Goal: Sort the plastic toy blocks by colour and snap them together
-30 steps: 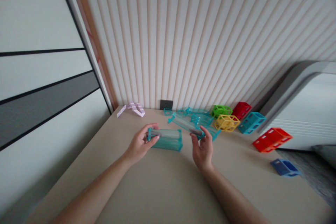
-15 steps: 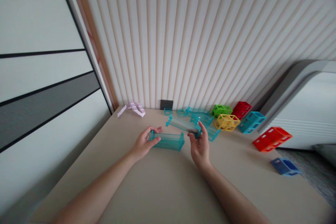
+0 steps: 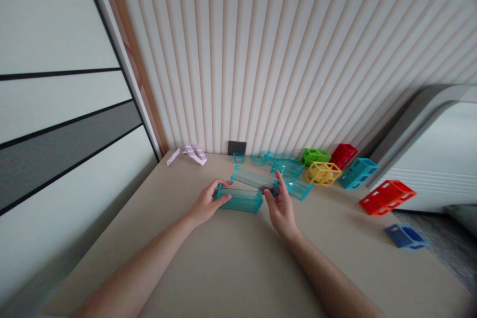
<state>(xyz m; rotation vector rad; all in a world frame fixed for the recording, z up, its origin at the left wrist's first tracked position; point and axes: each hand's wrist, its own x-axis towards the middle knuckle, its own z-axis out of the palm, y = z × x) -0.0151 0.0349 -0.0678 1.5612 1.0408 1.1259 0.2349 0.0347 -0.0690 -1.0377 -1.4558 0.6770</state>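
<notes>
In the head view, my left hand (image 3: 207, 202) grips the left end of a stack of translucent teal plastic track pieces (image 3: 240, 200), thumb in front and fingers behind. The stack is low over the table. My right hand (image 3: 280, 207) pinches the right end of another translucent teal track piece (image 3: 253, 177), with its index finger pointing up. This piece slants up to the left, behind and above the stack. Its right end is partly hidden by my fingers. More teal track pieces (image 3: 301, 189) lie just beyond my right hand.
On the right of the table (image 3: 231, 268) stand open-frame blocks: green (image 3: 315, 156), yellow (image 3: 322, 173), dark red (image 3: 344, 156), teal (image 3: 358, 173), orange-red (image 3: 387, 197) and blue (image 3: 406, 236). Striped lilac pieces (image 3: 194, 153) lie at the back left. A black socket (image 3: 237, 148) is on the wall.
My right hand has moved slightly left with its track piece, bringing it closer to the stack. My left hand and the stack have shifted very slightly right.
</notes>
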